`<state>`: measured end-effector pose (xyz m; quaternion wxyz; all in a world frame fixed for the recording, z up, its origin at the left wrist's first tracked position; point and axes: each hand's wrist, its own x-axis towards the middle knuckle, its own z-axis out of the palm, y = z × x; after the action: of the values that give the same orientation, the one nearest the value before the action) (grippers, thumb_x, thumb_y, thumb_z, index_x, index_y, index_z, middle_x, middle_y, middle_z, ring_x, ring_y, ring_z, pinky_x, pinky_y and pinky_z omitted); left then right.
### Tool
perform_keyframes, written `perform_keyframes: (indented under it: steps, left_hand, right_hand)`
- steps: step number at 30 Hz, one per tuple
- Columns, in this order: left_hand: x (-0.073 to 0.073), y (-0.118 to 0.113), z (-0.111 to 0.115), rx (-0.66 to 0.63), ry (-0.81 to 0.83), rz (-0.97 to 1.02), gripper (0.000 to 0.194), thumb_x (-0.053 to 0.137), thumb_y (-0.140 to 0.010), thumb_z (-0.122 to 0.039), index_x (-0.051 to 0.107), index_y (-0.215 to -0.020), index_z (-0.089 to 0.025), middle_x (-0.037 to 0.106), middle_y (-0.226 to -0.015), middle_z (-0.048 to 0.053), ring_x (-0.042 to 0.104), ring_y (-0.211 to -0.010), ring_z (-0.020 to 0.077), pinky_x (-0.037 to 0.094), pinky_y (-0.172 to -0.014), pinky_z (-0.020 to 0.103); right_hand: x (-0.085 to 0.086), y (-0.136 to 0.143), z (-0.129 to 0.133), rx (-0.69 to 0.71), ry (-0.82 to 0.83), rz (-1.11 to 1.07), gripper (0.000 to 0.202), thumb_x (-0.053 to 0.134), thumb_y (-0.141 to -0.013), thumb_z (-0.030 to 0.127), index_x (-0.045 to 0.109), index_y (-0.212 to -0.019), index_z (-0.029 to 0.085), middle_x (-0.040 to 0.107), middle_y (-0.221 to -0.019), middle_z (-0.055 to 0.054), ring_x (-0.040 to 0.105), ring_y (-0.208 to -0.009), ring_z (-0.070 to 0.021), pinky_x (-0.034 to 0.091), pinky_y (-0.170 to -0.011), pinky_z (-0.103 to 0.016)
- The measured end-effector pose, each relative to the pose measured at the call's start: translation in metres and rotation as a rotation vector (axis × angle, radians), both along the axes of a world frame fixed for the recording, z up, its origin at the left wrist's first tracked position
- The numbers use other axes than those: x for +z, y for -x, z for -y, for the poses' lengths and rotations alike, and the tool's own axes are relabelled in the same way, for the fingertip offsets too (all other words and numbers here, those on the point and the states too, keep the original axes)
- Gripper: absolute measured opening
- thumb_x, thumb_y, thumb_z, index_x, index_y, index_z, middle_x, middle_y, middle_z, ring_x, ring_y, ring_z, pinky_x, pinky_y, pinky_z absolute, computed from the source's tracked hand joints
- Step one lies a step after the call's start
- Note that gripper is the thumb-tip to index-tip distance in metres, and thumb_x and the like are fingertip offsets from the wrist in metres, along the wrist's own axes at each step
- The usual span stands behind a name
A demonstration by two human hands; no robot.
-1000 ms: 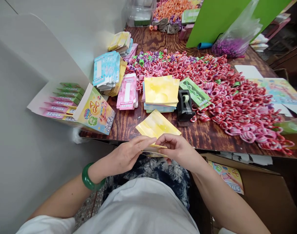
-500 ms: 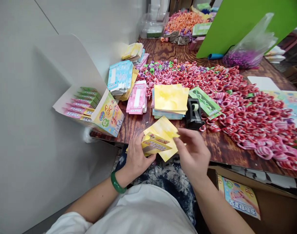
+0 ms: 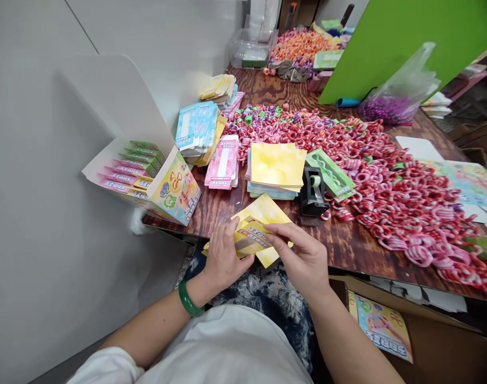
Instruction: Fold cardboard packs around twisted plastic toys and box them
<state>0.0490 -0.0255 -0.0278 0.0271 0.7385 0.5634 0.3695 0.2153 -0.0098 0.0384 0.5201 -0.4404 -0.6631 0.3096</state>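
Between your hands, at the table's front edge: yellow printed carton, long axis running roughly left-right across you. Your left hand holds the left end, thumb in front; your right hand pinches the right end, fingers narrow. Both touch it, so neither is nearer. Yellow card shows behind it; farther out, card stack, black tape dispenser just right.
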Motion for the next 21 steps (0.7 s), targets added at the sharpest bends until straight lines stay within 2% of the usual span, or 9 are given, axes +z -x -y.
perform_keyframes:
  steps: [2,5,7,10,13,14,17,19,21]
  left_hand:
    - [0.000,0.001,-0.002,0.001,-0.034,-0.024,0.089,0.072,-0.071,-0.024,0.024,-0.146,-0.015,0.057,-0.119,0.016,0.057,-0.105,0.0308,0.048,-0.088,0.044]
    - [0.002,0.003,-0.003,0.003,-0.076,-0.082,0.085,0.072,-0.073,-0.025,0.027,-0.144,-0.013,0.058,-0.115,0.016,0.056,-0.102,0.0310,0.047,-0.087,0.044]
    - [0.003,0.003,-0.004,0.001,-0.098,-0.114,0.082,0.071,-0.074,-0.026,0.028,-0.143,-0.013,0.059,-0.113,0.016,0.056,-0.099,0.0305,0.047,-0.085,0.044]
    - [0.004,0.003,-0.006,0.014,-0.134,-0.138,0.079,0.069,-0.078,-0.029,0.028,-0.143,-0.013,0.059,-0.109,0.015,0.056,-0.096,0.0296,0.046,-0.083,0.042]
    - [0.006,0.002,-0.006,-0.008,-0.174,-0.155,0.078,0.067,-0.080,-0.030,0.027,-0.144,-0.013,0.058,-0.107,0.014,0.056,-0.094,0.0286,0.045,-0.081,0.041]
    - [0.006,0.001,-0.006,-0.024,-0.189,-0.161,0.077,0.066,-0.080,-0.030,0.027,-0.144,-0.014,0.058,-0.106,0.014,0.056,-0.093,0.0284,0.044,-0.081,0.041]
    - [0.007,-0.001,-0.004,-0.051,-0.207,-0.176,0.076,0.065,-0.080,-0.028,0.028,-0.144,-0.013,0.058,-0.106,0.014,0.055,-0.093,0.0290,0.044,-0.081,0.041]
    - [0.007,-0.004,-0.003,-0.049,-0.197,-0.178,0.077,0.065,-0.079,-0.028,0.028,-0.144,-0.013,0.058,-0.106,0.015,0.055,-0.093,0.0296,0.044,-0.081,0.042]
    - [0.007,-0.007,-0.004,-0.041,-0.176,-0.163,0.079,0.066,-0.077,-0.027,0.027,-0.144,-0.012,0.057,-0.106,0.015,0.054,-0.093,0.0298,0.045,-0.081,0.042]
  right_hand:
    - [0.001,-0.002,-0.002,0.000,0.103,-0.086,0.021,0.066,-0.085,0.013,0.077,-0.096,0.028,0.076,-0.090,0.000,0.070,-0.083,-0.0160,0.056,-0.072,-0.027]
    - [0.001,-0.002,-0.004,-0.008,0.197,-0.148,0.017,0.066,-0.084,0.016,0.077,-0.091,0.028,0.076,-0.089,0.000,0.069,-0.082,-0.0172,0.055,-0.071,-0.029]
    - [0.000,-0.001,-0.003,-0.027,0.162,-0.093,0.016,0.065,-0.085,0.018,0.077,-0.091,0.027,0.074,-0.087,-0.001,0.067,-0.080,-0.0173,0.053,-0.071,-0.031]
    - [-0.002,0.002,0.000,-0.061,0.010,0.047,0.017,0.067,-0.083,0.020,0.076,-0.097,0.026,0.071,-0.088,-0.003,0.062,-0.082,-0.0185,0.050,-0.075,-0.035]
    - [-0.003,0.003,0.000,-0.124,-0.027,0.063,0.008,0.072,-0.080,0.023,0.076,-0.086,0.026,0.064,-0.091,-0.004,0.058,-0.089,-0.0199,0.047,-0.080,-0.037]
    - [-0.003,0.003,0.000,-0.127,0.022,0.037,0.004,0.072,-0.079,0.024,0.076,-0.079,0.026,0.061,-0.091,-0.004,0.057,-0.090,-0.0200,0.047,-0.080,-0.037]
    - [-0.003,0.001,-0.005,-0.095,0.250,-0.119,0.011,0.077,-0.073,0.028,0.070,-0.066,0.023,0.056,-0.092,-0.003,0.056,-0.094,-0.0198,0.046,-0.083,-0.035]
    - [-0.005,0.000,-0.010,-0.107,0.387,-0.309,0.019,0.083,-0.064,0.029,0.066,-0.069,0.023,0.056,-0.093,-0.001,0.057,-0.091,-0.0180,0.047,-0.079,-0.032]
    - [-0.008,0.001,-0.015,-0.061,0.566,-0.511,0.032,0.089,-0.056,0.031,0.063,-0.073,0.022,0.060,-0.089,0.001,0.058,-0.083,-0.0159,0.047,-0.073,-0.029]
